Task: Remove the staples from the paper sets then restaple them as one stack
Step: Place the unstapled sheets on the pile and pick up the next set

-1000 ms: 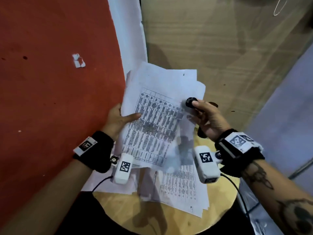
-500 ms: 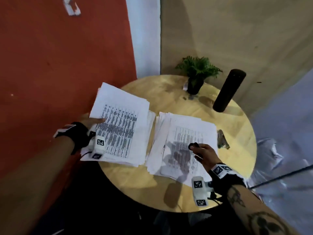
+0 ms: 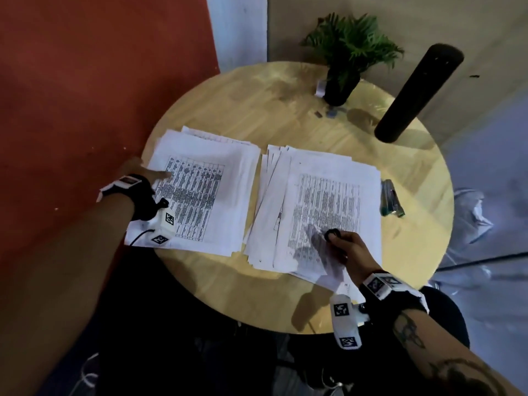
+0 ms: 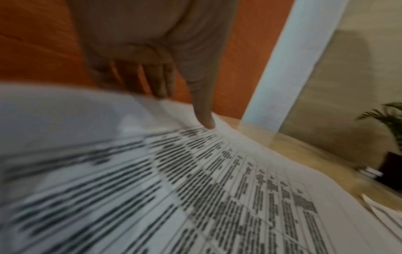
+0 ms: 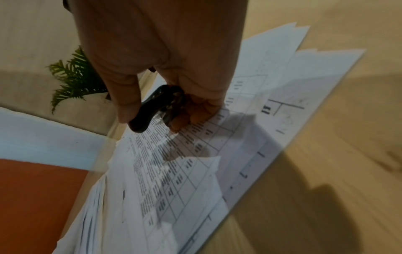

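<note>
Two stacks of printed sheets lie side by side on the round wooden table [image 3: 234, 284]. My left hand [image 3: 144, 172] grips the left stack [image 3: 211, 192] at its left edge. In the left wrist view its thumb [image 4: 204, 118] presses on the top sheet [image 4: 217, 189] while the fingers curl under the edge. My right hand [image 3: 347, 250] hovers over the near part of the right stack [image 3: 328, 195] and holds a black staple remover [image 3: 333, 234], pinched between thumb and fingers [image 5: 152, 106]. A dark stapler [image 3: 391, 198] lies on the table just right of the right stack.
A small potted plant [image 3: 347, 67] and a tall black cylinder [image 3: 414, 92] stand at the table's far side, with small scraps [image 3: 318, 114] near the pot. A red wall [image 3: 85, 81] runs close along the table's left edge.
A second ago my left hand held a paper set up in front of me; it now lies on the left stack. My right hand came down over the right stack with the staple remover.
</note>
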`<state>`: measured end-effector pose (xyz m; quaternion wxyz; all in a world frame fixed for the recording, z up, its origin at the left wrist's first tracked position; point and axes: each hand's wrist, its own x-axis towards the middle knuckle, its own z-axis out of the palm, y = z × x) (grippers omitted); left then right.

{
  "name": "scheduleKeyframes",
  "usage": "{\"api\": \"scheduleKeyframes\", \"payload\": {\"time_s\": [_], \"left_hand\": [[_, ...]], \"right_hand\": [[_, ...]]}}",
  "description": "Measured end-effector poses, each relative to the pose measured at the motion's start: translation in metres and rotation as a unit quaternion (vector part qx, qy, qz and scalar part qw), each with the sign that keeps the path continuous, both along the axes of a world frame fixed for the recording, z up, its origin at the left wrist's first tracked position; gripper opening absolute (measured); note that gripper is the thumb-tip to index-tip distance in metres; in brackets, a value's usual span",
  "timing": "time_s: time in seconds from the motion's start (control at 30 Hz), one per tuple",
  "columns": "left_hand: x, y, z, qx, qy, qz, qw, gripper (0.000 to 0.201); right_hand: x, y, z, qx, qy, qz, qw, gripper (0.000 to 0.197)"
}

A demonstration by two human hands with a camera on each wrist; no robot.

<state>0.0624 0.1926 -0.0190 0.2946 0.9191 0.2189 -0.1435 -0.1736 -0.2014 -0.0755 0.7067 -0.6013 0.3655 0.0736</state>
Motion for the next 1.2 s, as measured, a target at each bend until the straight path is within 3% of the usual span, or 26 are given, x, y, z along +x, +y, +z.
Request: {"api": "scheduleKeyframes", "payload": {"time_s": [0.07,0.13,0.17,0.27,0.4,0.53,0.7,0.8,0.93,1.1,1.2], "left_hand": [[0.007,-0.012,0.0,0.068,-0.045,-0.015,0.997,0.089],[0.008,-0.043,0.005,0.103,-0.099,-0.035,0.989,0.079],[0.005,-0.066,0.012,0.093,-0.123,-0.05,0.987,0.069],[-0.01,-0.14,0.015,0.008,-0.148,-0.141,0.979,0.051],[-0.039,-0.219,-0.007,-0.082,-0.021,-0.187,0.979,0.056],[-0.051,-0.256,-0.026,-0.057,0.11,-0.23,0.965,0.072],[-0.061,-0.269,-0.021,-0.031,0.154,-0.264,0.952,0.055],[-0.054,-0.268,-0.022,-0.081,0.171,-0.232,0.954,0.06],[-0.044,-0.269,-0.034,-0.197,0.098,-0.16,0.962,0.061],[-0.056,-0.269,-0.046,-0.212,-0.006,-0.14,0.967,0.015],[-0.061,-0.266,-0.034,-0.287,-0.077,-0.138,0.945,0.021]], "right_hand": [[-0.002,0.002,-0.003,0.002,-0.003,-0.023,1.0,0.026],[-0.005,0.004,-0.003,0.007,-0.011,-0.035,0.999,0.014],[-0.006,0.005,-0.002,0.008,-0.016,-0.037,0.999,0.007],[-0.008,0.009,-0.001,0.01,-0.027,-0.042,0.999,0.016],[-0.009,0.008,-0.002,0.027,-0.031,-0.05,0.998,0.018],[-0.011,0.008,-0.003,0.037,-0.042,-0.052,0.997,0.019],[-0.012,0.006,-0.003,0.065,-0.06,-0.053,0.995,0.025],[-0.013,0.006,-0.004,0.069,-0.063,-0.049,0.994,0.024],[-0.013,0.009,-0.003,0.05,-0.068,-0.048,0.995,0.026],[-0.01,0.01,0.001,0.035,-0.058,-0.035,0.997,0.024],[-0.012,0.006,0.011,0.026,-0.066,-0.05,0.996,0.02]]}}
